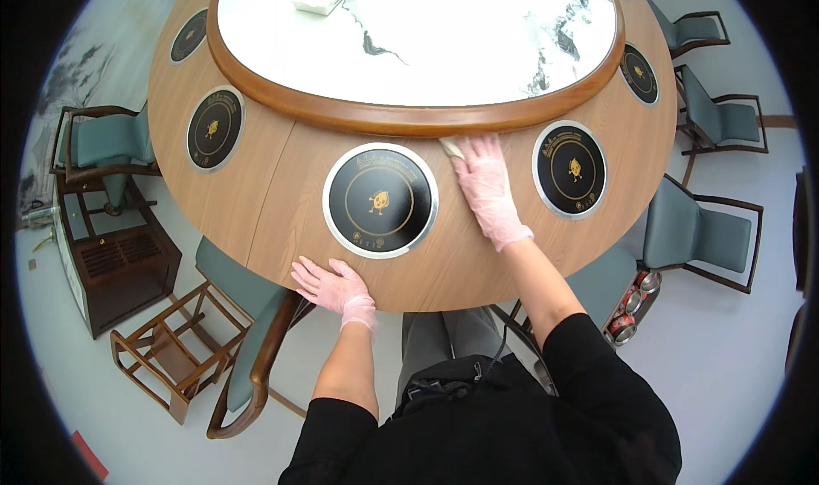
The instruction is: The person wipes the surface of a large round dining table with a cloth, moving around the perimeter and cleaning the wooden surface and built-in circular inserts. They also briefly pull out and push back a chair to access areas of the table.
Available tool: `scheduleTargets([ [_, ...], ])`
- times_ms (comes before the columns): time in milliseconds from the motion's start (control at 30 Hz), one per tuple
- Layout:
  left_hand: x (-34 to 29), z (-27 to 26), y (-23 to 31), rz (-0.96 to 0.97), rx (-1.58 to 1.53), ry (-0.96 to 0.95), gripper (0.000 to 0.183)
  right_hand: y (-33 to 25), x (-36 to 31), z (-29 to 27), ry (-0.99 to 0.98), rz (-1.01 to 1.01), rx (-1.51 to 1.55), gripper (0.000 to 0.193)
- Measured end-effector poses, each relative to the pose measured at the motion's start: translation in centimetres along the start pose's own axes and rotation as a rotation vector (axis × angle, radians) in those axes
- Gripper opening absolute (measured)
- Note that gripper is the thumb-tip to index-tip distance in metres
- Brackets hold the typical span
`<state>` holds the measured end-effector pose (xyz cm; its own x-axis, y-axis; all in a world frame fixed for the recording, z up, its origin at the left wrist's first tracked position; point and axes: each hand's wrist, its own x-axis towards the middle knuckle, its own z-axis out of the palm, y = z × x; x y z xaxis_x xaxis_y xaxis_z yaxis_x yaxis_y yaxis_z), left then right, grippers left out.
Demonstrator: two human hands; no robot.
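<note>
My right hand [484, 182], in a pink see-through glove, reaches across the round wooden table [281, 203] to the rim of the raised turntable. A small piece of pale cloth [450, 149] shows at its thumb side, pressed against the wood; the rest is hidden under the hand. My left hand [331, 290], gloved the same way, rests on the table's near edge with its fingers spread and nothing in it. Between both hands lies a round black hotplate [380, 200] with a silver rim, set into the tabletop.
The turntable [409, 120] has a wooden rim and a white marbled top, with a white folded item [322, 0] on it. More hotplates [570, 170] ring the table. Green-padded chairs [712, 229] surround it. A dark wooden cabinet [119, 255] stands left; a caddy with cans [630, 307] is at right.
</note>
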<state>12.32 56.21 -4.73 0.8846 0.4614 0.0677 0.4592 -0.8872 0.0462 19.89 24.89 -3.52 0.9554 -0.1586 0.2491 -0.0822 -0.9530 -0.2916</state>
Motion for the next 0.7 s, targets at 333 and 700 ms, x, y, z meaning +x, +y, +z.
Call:
scheduleTargets([
  [333, 0.2, 0.3, -0.7, -0.012, 0.029, 0.020, 0.061, -0.2, -5.1, -4.5, -0.283, -0.485, 0.304, 0.042],
  [700, 0.1, -0.2, -0.2, -0.009, 0.020, -0.020, 0.064, -2.4, 0.2, -0.9, -0.041, -0.072, 0.139, 0.038],
])
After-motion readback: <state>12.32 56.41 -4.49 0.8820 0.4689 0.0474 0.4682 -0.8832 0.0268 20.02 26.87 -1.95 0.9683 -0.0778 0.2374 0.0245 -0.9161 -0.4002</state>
